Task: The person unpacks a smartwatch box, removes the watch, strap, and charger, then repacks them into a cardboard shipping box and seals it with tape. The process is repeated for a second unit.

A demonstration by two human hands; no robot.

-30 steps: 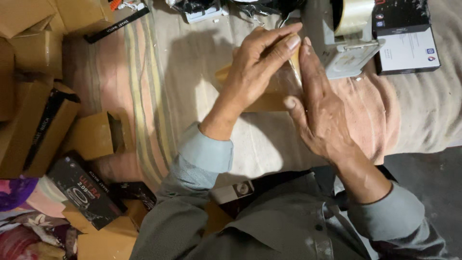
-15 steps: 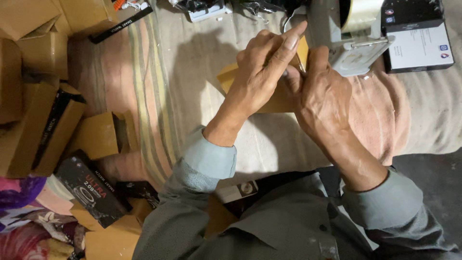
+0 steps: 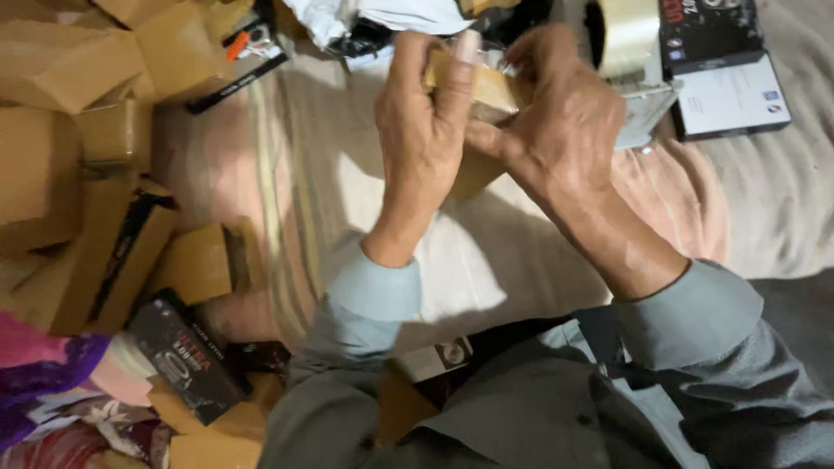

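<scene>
A small brown box (image 3: 486, 91) is clamped between the fingers of the left hand (image 3: 421, 130) and right hand (image 3: 565, 130); clear tape could be creased if the grip slips.

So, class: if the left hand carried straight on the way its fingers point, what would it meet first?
Probably the white plastic wrapping just beyond the left hand, past the small brown box it holds; depth is unclear.

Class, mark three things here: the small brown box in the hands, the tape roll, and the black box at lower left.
small brown box (image 3: 486, 87), head view, top face.
tape roll (image 3: 630, 35), head view, outer band.
black box (image 3: 187, 360), head view, lid.
</scene>
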